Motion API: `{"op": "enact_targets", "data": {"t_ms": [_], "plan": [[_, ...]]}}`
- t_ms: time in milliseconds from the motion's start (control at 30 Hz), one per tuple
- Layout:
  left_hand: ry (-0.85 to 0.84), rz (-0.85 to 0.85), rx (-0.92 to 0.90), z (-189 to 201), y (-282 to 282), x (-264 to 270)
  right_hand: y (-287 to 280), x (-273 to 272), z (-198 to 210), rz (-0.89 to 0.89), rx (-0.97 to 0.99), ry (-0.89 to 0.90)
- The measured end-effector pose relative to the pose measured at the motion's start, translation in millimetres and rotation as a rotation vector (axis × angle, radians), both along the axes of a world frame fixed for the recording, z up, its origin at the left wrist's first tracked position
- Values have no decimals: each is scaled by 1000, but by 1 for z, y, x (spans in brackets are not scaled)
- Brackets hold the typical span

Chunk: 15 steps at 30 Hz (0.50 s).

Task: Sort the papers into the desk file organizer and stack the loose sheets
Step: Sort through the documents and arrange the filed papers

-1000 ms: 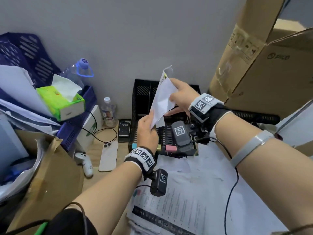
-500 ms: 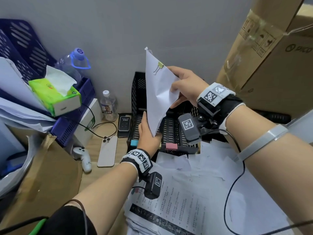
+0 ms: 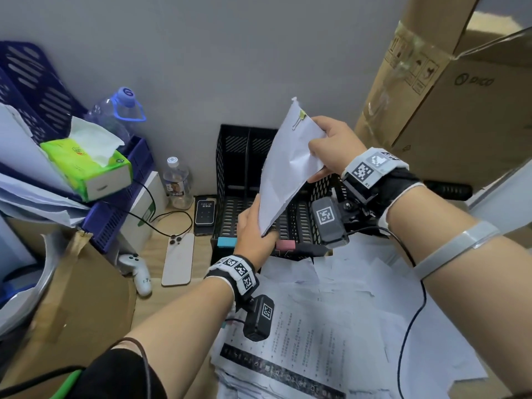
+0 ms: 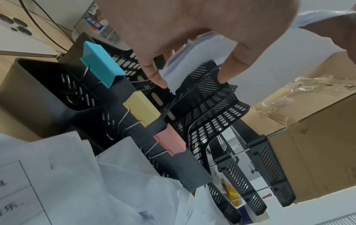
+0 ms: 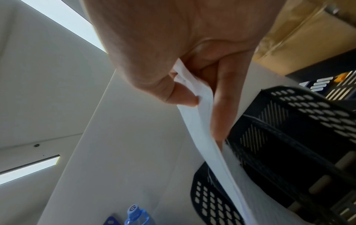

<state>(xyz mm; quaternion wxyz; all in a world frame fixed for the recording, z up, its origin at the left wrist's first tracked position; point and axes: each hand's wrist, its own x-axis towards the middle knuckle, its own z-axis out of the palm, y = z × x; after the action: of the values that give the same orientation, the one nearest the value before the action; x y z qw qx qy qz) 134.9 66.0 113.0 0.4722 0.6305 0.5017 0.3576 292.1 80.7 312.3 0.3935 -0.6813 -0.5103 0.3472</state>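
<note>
Nearest, loose sheets (image 3: 331,326) lie spread over the table. Above them the left hand (image 3: 253,231) pinches the lower corner of a clipped bundle of papers (image 3: 285,174), held tilted over the black file organizer (image 3: 230,156). The right hand (image 3: 334,148) grips its upper edge, thumb against fingers in the right wrist view. Only the left wrist view shows blue, yellow and pink binder clips (image 4: 138,112) on the organizer's front rim.
</note>
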Motion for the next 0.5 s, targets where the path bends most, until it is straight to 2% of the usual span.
{"op": "enact_targets", "data": {"t_ms": [167,300,500], "plan": [[35,-34,-33,1,9,4,5,7,-6,15,-8,-52],[138,42,-46,2,30,1,19,0,-16,40,24,-48],[84,-6,-110,-1,45,-2,32,-15,-62,53,-95,-7]]}}
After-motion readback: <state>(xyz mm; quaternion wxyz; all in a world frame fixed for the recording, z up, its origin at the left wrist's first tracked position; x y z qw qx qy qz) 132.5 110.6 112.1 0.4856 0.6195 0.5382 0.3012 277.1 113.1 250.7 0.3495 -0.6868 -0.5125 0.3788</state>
